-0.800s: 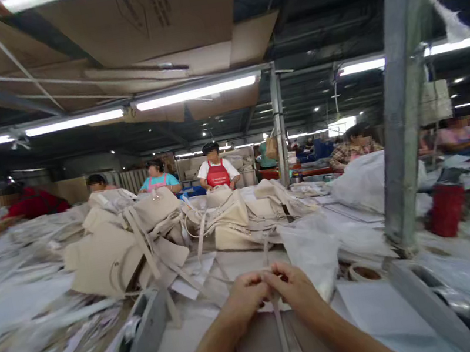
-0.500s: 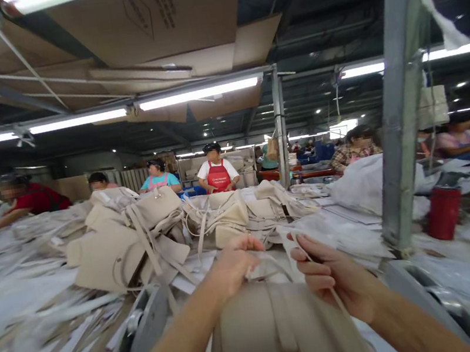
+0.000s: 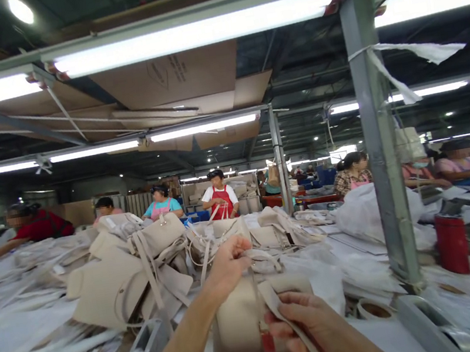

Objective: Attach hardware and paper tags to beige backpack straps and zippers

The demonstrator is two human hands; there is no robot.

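Note:
A beige handbag (image 3: 234,322) stands upright in front of me, its lower part blurred. My left hand (image 3: 230,263) is closed in a pinch at the bag's top, on its short curved handle (image 3: 268,259). In my right hand (image 3: 305,325) a long flat beige strap (image 3: 273,299) is pinched between thumb and fingers. The strap's upper end rises past the fingertips against the bag's front, and the rest runs down below the hand. A small red patch (image 3: 267,342) shows on the bag beside my right fingers.
More beige bags (image 3: 116,284) are heaped left and ahead. White sheets and plastic wrapping cover the table. At right are a tape roll (image 3: 374,310), a metal post (image 3: 384,176) and a red canister (image 3: 452,245). Several people work across the table, one in a red apron (image 3: 221,202).
My right hand has moved down and left with the strap, from beside the bag to its front. My left hand stays at the bag's top. The camera view has tilted upward.

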